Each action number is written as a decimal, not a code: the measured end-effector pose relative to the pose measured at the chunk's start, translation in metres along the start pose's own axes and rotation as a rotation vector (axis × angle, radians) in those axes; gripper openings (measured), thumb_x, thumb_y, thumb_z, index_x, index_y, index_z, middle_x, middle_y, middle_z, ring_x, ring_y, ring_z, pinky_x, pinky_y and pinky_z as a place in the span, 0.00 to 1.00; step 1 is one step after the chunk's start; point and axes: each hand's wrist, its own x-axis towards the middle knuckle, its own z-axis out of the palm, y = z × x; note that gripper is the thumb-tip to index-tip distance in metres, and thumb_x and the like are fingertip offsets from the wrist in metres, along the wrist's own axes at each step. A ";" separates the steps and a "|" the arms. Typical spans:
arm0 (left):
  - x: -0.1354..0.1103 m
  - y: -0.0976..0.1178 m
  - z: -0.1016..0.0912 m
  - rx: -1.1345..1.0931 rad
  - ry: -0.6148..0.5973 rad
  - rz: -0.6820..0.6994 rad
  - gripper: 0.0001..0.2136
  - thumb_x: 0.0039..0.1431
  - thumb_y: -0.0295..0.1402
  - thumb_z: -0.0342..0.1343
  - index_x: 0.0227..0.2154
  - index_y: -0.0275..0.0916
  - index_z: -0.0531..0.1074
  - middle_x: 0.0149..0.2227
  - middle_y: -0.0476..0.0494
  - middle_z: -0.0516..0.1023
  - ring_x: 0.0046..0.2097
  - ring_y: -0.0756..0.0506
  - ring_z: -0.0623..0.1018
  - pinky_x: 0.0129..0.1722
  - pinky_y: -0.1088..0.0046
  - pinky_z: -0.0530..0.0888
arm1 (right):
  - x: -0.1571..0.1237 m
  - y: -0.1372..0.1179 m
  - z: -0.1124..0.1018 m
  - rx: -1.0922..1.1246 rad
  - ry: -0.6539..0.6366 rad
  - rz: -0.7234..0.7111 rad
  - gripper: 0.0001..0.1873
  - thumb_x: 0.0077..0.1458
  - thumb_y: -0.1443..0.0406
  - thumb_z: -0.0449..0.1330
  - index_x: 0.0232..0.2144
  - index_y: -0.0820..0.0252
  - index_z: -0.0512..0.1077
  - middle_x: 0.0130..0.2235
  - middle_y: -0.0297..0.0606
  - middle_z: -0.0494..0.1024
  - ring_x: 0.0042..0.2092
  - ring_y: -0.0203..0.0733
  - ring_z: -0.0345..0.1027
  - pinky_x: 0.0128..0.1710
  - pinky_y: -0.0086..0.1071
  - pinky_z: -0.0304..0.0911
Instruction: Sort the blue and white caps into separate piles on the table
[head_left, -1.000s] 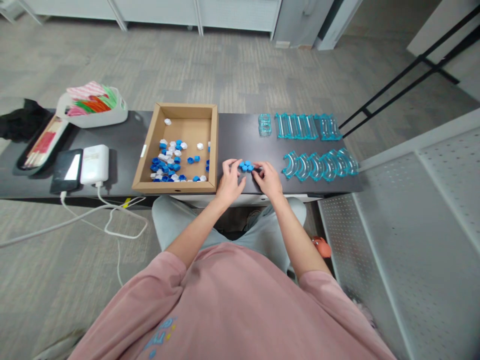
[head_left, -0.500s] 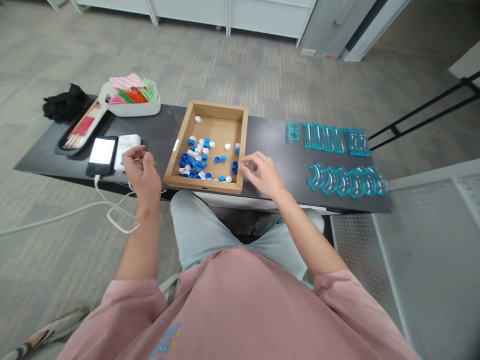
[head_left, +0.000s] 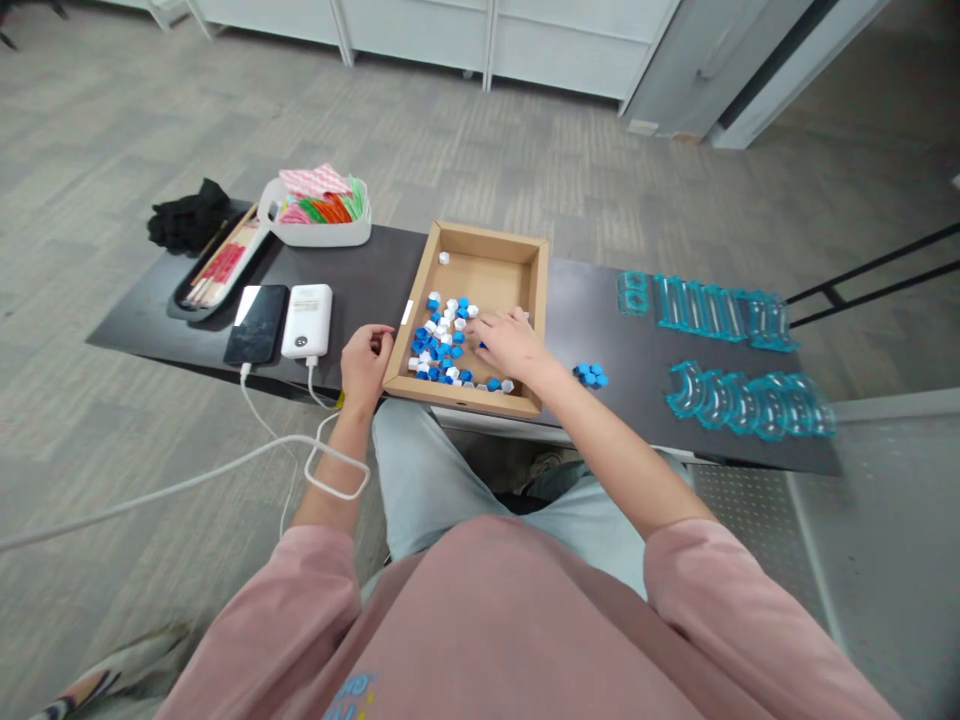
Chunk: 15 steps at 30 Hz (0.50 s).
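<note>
Our right hand (head_left: pixel 507 340) spreads its fingers over blocks (head_left: pixel 445 351) in the mid-frame box (head_left: pixel 489 275); any pinch, we can't tell. Our left hand (head_left: pixel 364 366) curls beside the box. Right of centre lies a blue cluster (head_left: pixel 590 376). We're apparently picking blocks; next calls for a neat pinch.

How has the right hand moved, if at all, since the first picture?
Yes, leftward: the right hand, previously right of the cardboard box, now reaches into it.
</note>
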 end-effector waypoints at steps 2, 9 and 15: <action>0.002 -0.004 0.002 0.027 -0.005 0.013 0.09 0.71 0.37 0.58 0.44 0.43 0.83 0.43 0.43 0.88 0.41 0.44 0.83 0.50 0.66 0.81 | -0.004 0.001 -0.004 -0.052 -0.059 0.004 0.16 0.77 0.71 0.66 0.62 0.62 0.85 0.65 0.55 0.88 0.67 0.64 0.77 0.65 0.53 0.62; 0.002 -0.002 0.002 0.100 -0.001 0.006 0.10 0.71 0.36 0.58 0.45 0.43 0.84 0.42 0.43 0.87 0.40 0.44 0.83 0.49 0.67 0.81 | -0.012 0.023 -0.012 0.272 -0.011 0.041 0.10 0.70 0.70 0.68 0.51 0.57 0.82 0.51 0.45 0.91 0.53 0.54 0.83 0.57 0.46 0.70; 0.006 -0.007 0.003 0.117 0.000 0.000 0.10 0.72 0.33 0.59 0.46 0.39 0.85 0.43 0.43 0.87 0.39 0.45 0.81 0.47 0.69 0.79 | -0.076 0.118 -0.003 0.796 0.413 0.274 0.17 0.61 0.59 0.72 0.50 0.50 0.76 0.43 0.33 0.85 0.42 0.45 0.77 0.48 0.39 0.74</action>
